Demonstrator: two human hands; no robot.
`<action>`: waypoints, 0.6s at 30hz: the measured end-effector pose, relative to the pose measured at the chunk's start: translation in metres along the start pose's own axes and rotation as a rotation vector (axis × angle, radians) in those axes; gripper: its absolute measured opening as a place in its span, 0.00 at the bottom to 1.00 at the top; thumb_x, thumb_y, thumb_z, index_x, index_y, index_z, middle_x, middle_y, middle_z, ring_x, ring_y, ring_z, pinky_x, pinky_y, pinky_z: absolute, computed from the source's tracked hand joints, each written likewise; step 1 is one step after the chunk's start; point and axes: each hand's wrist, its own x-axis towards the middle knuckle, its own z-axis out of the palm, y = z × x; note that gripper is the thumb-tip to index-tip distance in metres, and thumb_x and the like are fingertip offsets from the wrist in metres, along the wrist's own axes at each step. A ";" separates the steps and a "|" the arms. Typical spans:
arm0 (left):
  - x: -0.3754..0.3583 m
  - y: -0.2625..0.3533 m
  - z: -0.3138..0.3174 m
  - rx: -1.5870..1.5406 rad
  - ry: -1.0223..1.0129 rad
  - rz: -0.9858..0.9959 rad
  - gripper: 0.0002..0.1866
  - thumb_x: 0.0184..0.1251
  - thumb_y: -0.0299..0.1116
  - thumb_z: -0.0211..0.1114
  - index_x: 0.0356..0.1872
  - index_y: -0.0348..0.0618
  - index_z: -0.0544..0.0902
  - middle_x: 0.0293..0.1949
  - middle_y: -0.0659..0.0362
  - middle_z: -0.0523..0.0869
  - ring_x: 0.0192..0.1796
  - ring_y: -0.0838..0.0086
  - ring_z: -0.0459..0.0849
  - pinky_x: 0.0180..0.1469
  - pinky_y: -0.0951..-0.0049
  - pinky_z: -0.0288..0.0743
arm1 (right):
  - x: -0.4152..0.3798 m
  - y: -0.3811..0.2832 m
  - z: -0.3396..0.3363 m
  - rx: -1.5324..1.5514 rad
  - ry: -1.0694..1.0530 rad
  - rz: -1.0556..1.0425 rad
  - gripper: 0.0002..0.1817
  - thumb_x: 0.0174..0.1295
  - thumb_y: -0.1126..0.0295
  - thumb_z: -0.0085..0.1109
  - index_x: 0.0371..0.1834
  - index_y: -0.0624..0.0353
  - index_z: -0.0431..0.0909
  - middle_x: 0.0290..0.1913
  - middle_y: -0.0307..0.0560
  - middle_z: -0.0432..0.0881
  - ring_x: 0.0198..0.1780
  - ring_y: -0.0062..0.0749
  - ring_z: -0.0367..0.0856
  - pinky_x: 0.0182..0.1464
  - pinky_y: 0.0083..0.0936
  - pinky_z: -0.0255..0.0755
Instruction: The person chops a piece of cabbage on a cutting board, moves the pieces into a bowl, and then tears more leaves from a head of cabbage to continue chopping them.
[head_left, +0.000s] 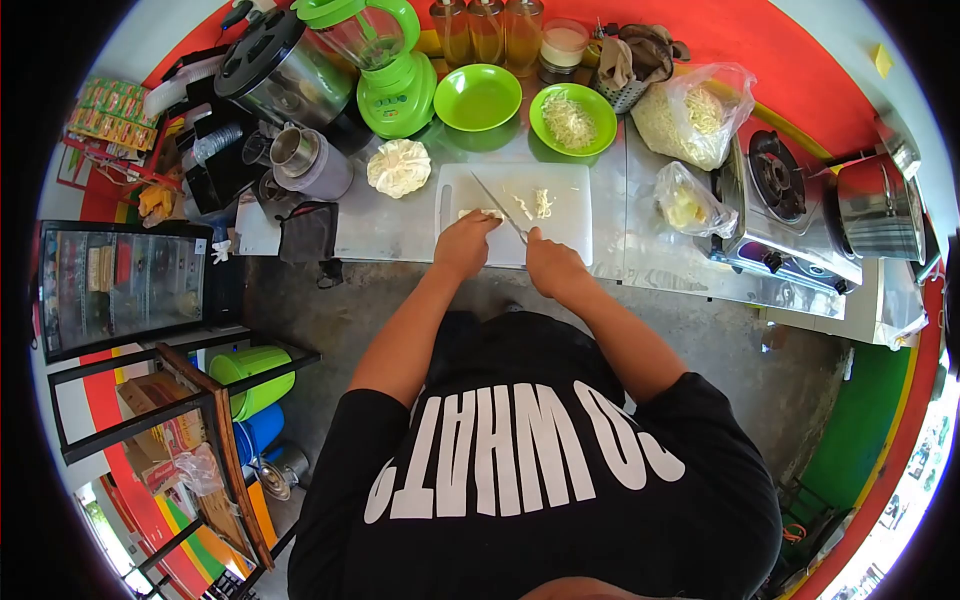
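Note:
On the white cutting board, my left hand has its fingers bent over a pale piece of cabbage, mostly hidden beneath them. My right hand is wrapped round the handle of a knife. Its blade points up and to the left across the board, close to the left fingertips. Thin pale shreds lie right of the blade. Behind the board, a green plate holds a heap of similar shreds. A pale, cut cabbage head rests on the counter to the left.
An empty-looking green bowl stands beside a green blender. To the right are a bag of shreds, a smaller bag and a gas stove with a pot. A black pouch overhangs the counter's front edge.

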 end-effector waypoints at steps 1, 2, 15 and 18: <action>0.001 -0.002 0.001 -0.001 0.003 0.006 0.28 0.62 0.20 0.61 0.64 0.51 0.83 0.68 0.56 0.81 0.74 0.59 0.74 0.71 0.60 0.74 | -0.002 -0.001 -0.004 -0.002 -0.030 0.006 0.13 0.70 0.76 0.51 0.56 0.67 0.67 0.42 0.64 0.89 0.46 0.56 0.91 0.49 0.47 0.84; 0.001 -0.004 0.002 0.001 0.004 0.006 0.28 0.62 0.20 0.61 0.64 0.51 0.83 0.68 0.56 0.81 0.74 0.59 0.74 0.71 0.60 0.74 | -0.004 -0.001 -0.005 -0.002 -0.029 0.004 0.13 0.70 0.76 0.51 0.56 0.67 0.67 0.42 0.64 0.89 0.46 0.56 0.91 0.49 0.47 0.84; 0.000 0.001 -0.002 -0.061 -0.010 -0.069 0.26 0.61 0.21 0.62 0.62 0.53 0.83 0.69 0.50 0.80 0.72 0.56 0.76 0.69 0.58 0.75 | 0.001 -0.011 -0.004 -0.087 -0.052 0.041 0.18 0.68 0.72 0.57 0.56 0.66 0.67 0.43 0.62 0.90 0.47 0.52 0.91 0.49 0.41 0.84; -0.001 0.001 -0.002 -0.057 0.002 -0.063 0.27 0.61 0.21 0.62 0.62 0.53 0.83 0.69 0.50 0.80 0.71 0.56 0.77 0.69 0.58 0.75 | 0.000 -0.009 0.008 -0.069 -0.047 0.049 0.20 0.64 0.75 0.59 0.57 0.67 0.66 0.43 0.63 0.89 0.47 0.53 0.91 0.50 0.42 0.83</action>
